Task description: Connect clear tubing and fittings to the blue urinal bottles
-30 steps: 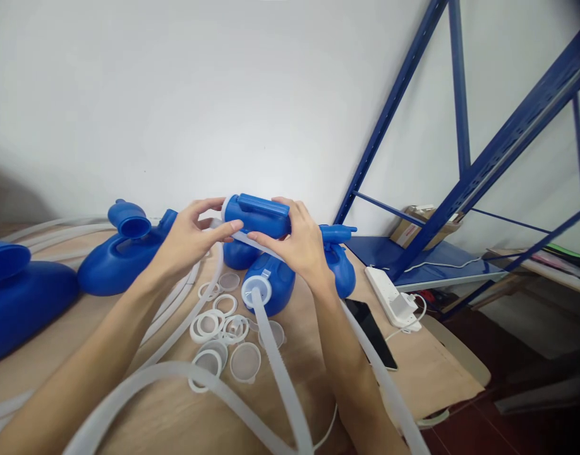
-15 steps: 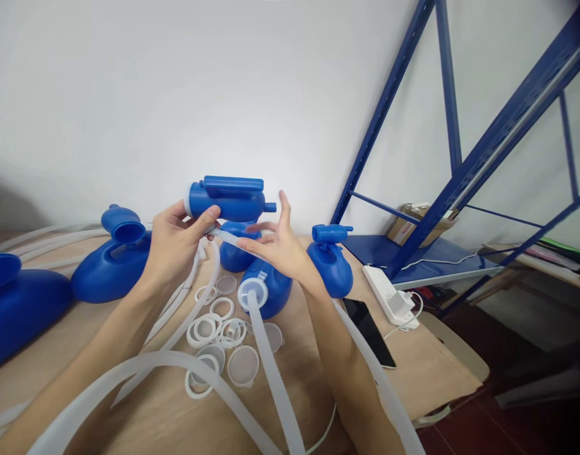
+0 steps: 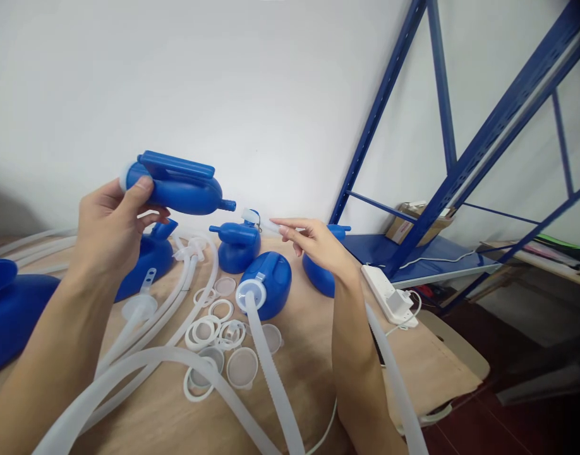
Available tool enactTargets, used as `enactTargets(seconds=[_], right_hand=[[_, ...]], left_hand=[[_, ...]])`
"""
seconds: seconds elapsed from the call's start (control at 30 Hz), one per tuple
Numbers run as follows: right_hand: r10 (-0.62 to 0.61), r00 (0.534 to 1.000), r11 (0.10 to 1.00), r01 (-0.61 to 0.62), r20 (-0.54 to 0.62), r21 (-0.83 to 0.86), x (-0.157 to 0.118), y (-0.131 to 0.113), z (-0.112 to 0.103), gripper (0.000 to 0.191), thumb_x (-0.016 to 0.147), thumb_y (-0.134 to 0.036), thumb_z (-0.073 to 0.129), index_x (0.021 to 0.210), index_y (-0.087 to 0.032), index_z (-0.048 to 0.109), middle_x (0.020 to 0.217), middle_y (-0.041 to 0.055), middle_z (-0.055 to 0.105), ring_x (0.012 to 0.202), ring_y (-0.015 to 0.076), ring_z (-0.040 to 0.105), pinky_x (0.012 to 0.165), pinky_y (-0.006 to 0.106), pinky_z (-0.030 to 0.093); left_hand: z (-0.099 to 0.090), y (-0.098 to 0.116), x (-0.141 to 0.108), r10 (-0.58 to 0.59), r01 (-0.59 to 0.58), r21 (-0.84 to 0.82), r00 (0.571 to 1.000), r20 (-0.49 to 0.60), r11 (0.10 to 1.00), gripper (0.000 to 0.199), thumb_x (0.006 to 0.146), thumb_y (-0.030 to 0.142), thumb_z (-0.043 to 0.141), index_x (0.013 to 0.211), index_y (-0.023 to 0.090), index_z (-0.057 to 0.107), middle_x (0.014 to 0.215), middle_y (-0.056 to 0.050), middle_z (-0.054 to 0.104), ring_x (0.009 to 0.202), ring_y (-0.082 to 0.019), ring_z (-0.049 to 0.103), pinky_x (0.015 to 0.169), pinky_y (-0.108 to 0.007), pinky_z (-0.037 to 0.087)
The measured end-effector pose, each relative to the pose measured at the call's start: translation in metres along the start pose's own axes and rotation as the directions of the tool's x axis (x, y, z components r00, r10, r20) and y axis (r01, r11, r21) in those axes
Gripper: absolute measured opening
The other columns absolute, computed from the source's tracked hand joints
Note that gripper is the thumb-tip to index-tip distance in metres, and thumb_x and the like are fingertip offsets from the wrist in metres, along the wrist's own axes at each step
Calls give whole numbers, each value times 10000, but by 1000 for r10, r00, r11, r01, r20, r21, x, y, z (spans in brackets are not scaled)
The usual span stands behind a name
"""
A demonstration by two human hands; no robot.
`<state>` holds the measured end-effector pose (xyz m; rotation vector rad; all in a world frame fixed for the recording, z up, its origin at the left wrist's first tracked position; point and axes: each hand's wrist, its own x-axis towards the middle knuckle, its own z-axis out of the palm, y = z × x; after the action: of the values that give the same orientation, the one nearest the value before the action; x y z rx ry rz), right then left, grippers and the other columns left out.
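Observation:
My left hand (image 3: 112, 221) grips a blue bottle (image 3: 181, 186) by its white-capped end, up off the table, its narrow spout pointing right. To the right, my right hand (image 3: 313, 240) pinches a translucent white tube (image 3: 268, 225) between thumb and fingers; the tube's free end points left toward the spout, with a gap between them. Below stands a blue container (image 3: 275, 284) with a white cap (image 3: 251, 295) and a ribbed tube (image 3: 271, 360) running out of it. Another blue container (image 3: 237, 246) is behind it, one more partly behind my right wrist.
White rings (image 3: 203, 332) and clear discs (image 3: 242, 368) lie on the brown table (image 3: 313, 392). Long tubes curve across the left and front. A power strip (image 3: 389, 297) lies at the right, beside a blue metal shelf (image 3: 432, 256) holding a cardboard box (image 3: 404, 229).
My left hand has moved left with the blue bottle, away from the tube. My right hand has shifted right, its fingers now closed on the tube.

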<state>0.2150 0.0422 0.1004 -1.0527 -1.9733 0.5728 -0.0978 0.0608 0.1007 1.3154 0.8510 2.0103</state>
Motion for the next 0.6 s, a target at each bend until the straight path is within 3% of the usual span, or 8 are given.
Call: enactTargets(seconds=[0.1, 0.33, 0.5, 0.6], right_hand=[[-32, 999, 998, 33, 23, -45, 1, 2, 1, 368, 1041, -370, 579, 1327, -222, 759, 916, 18, 733, 554, 93, 537, 641, 276, 503], [-121, 992, 985, 124, 32, -117, -1, -1, 7, 366, 1112, -348, 444, 1368, -237, 680, 884, -4, 694, 703, 137, 625, 778, 291, 516], [-121, 977, 965, 75, -175, -253, 0, -12, 27, 507, 1126, -567, 329, 975, -240, 685, 752, -9, 634, 730, 172, 621, 725, 286, 444], [-159, 967, 948, 93, -199, -306, 0, -11, 28, 568, 1123, -604, 284, 855, -237, 624, 678, -16, 573, 670, 165, 593, 680, 284, 402]], left_hand=[[3, 5, -7, -36, 36, 9, 997, 67, 999, 337, 791, 423, 901, 761, 176, 674, 653, 45, 640, 633, -116, 596, 613, -268, 522], [-2, -3, -14, -8, -23, 144, 977, 214, 989, 333, 782, 448, 904, 758, 175, 716, 653, 24, 697, 642, -137, 626, 658, -278, 523], [10, -6, -27, -42, -68, 245, 908, 417, 967, 299, 741, 411, 924, 863, 167, 799, 841, -32, 793, 809, -204, 696, 778, -324, 588], [11, -6, -28, -4, -109, 209, 880, 475, 972, 256, 727, 379, 924, 858, 183, 824, 842, -38, 799, 815, -213, 704, 801, -342, 606]])
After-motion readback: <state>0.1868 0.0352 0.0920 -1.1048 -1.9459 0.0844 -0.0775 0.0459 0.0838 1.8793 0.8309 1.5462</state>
